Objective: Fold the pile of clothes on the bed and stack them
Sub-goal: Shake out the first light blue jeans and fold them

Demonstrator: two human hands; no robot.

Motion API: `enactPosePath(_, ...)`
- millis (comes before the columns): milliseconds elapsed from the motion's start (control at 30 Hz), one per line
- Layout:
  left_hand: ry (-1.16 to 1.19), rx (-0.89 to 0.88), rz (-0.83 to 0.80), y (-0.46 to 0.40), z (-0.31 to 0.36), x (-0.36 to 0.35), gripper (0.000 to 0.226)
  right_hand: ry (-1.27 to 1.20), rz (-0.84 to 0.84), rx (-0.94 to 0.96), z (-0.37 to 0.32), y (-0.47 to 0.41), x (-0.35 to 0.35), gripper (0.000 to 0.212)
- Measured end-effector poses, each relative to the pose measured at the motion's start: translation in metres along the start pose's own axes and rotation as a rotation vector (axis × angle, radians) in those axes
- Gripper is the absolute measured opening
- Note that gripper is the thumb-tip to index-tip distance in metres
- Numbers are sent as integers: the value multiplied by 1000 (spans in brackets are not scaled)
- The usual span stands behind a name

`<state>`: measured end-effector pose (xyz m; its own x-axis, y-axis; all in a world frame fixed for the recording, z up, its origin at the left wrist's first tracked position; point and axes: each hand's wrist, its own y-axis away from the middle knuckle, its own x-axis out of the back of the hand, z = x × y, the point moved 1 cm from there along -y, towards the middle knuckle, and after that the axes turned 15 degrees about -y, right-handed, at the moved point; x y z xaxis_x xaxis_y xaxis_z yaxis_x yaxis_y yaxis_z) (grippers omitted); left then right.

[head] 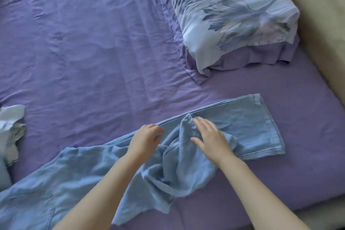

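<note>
**Purple bed, blue trousers laid out**

Purple bed [93,52] underneath, left hand [144,139] curls onto the light blue trousers [242,129], seemingly pinching the fabric. Right hand [209,137] presses flat, fingers spread, on the bunched middle. Pale crumpled clothes [11,129] lie far left, floral pillow [233,15] beyond.

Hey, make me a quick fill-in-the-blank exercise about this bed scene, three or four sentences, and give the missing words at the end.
1. Both hands rest on a light blue pair of ____.
2. The bed sheet is ____ in colour.
3. The pillow has a ____ print.
4. The right hand lies with its fingers ____, while the left hand curls on the fabric.

Missing words: trousers; purple; floral; straight
</note>
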<state>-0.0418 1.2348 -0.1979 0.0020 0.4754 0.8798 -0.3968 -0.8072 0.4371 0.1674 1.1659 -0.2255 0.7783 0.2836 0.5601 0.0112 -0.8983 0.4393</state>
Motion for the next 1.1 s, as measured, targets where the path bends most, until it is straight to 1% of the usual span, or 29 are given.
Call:
enactPosePath(67,14,24,-68,21,-30,-3,24,94,-82,-60,-11,-10,-10,68)
enactPosePath(100,27,17,-98,29,-42,-5,24,139,-90,-93,-14,-15,-14,70)
enactPosePath(167,50,-18,-145,41,-59,-11,28,196,-40,-157,-17,-22,-18,77)
enactPosePath(233,77,-68,-146,47,-70,-18,35,143,65,-236,-16,-25,-18,80)
enactPosePath(267,80,-83,-132,48,-74,-20,38,91,112,-275,-15,-25,-15,73)
enactPosePath(367,-29,-25,-131,51,-83,-26,51,-114,271,-366,-11,-15,4,34)
enactPosePath(433,-112,28,-172,50,-91,-27,55,-223,416,-361,-9,-1,24,20)
enactPosePath(467,-144,38,-193,48,-94,-25,53,-240,475,-352,-9,7,36,18)
enactPosePath(533,-206,25,-211,41,-99,-22,49,-193,573,-357,-8,21,57,20)
enactPosePath(633,-215,6,-211,30,-94,-17,47,-117,664,-399,-6,35,81,27)
enactPosePath(733,-173,0,-218,20,-77,-12,46,-161,668,-410,-2,40,93,31)
enactPosePath(833,-170,-73,-260,6,-59,-8,32,-287,644,-401,7,37,101,40)
enactPosePath(900,-92,-85,-296,-5,-47,-9,22,-359,632,-390,15,32,107,41)
enactPosePath(967,11,-42,-338,-14,-34,-12,19,-448,617,-370,26,28,113,36)
enactPosePath(1033,93,1,-386,-20,-23,-14,28,-509,580,-362,37,25,116,32)
enactPosePath(1100,82,-11,-447,-24,-11,-15,41,-525,540,-367,47,20,116,34)
